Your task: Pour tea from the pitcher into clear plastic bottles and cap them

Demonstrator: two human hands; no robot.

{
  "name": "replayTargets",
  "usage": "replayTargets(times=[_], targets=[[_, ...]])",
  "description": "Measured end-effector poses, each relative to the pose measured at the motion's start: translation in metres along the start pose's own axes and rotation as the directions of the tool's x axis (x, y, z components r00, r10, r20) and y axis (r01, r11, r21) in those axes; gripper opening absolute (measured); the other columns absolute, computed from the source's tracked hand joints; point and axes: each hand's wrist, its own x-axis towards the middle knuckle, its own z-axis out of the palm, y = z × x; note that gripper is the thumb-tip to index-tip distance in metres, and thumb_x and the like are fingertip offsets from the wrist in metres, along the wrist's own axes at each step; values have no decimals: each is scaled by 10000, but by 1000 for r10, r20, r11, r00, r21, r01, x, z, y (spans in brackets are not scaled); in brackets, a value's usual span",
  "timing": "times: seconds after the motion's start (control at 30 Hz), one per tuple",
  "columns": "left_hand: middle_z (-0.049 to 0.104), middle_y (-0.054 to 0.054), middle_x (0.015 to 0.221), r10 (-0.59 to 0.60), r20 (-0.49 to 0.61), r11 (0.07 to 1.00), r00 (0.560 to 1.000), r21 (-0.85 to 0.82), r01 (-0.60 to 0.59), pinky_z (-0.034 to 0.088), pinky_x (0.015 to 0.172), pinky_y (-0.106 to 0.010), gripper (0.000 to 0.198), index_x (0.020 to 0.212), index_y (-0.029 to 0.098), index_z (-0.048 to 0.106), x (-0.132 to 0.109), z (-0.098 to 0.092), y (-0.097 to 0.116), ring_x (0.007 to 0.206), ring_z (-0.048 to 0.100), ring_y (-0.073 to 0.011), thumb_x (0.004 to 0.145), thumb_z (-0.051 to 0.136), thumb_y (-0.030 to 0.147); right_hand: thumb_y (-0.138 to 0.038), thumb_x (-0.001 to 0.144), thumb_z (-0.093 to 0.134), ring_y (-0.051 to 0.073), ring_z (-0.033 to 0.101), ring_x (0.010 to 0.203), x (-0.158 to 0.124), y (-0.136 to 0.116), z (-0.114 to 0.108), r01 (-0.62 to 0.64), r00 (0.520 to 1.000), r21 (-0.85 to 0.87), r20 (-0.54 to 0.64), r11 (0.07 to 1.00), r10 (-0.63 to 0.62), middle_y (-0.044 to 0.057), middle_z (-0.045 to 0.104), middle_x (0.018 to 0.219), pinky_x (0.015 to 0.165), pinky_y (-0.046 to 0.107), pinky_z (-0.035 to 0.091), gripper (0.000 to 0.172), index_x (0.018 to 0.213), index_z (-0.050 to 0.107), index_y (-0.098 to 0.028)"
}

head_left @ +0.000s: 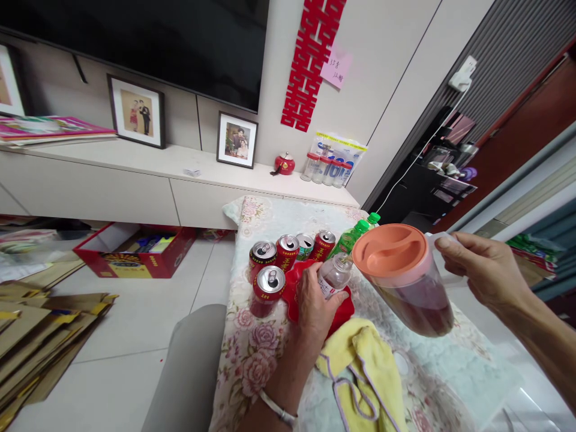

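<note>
My left hand is wrapped round a small clear plastic bottle that stands on a red tray. My right hand grips the handle of a clear pitcher with an orange lid and dark red liquid inside. The pitcher is tilted with its spout just over the bottle's open mouth. Several red drink cans stand to the left of the bottle on the table.
A flowered cloth covers the table. A yellow towel lies in front of the tray. Two green bottles stand behind the pitcher. A red box and flattened cardboard lie on the floor at left.
</note>
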Motion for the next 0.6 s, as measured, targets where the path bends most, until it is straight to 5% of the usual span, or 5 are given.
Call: replayTargets(times=[0.6], targets=[[663,-111,1268,-18,28,1000,999,-21,18,490,1068,-546,740,1272,220,515,1,-1,2,1242,622,-326,657,897,64,-721,495,925,109,352,558,0,-3,3,-14,999,-2,-30,1000,14,-52,407,558,514,274,252,584,609,672,-207]])
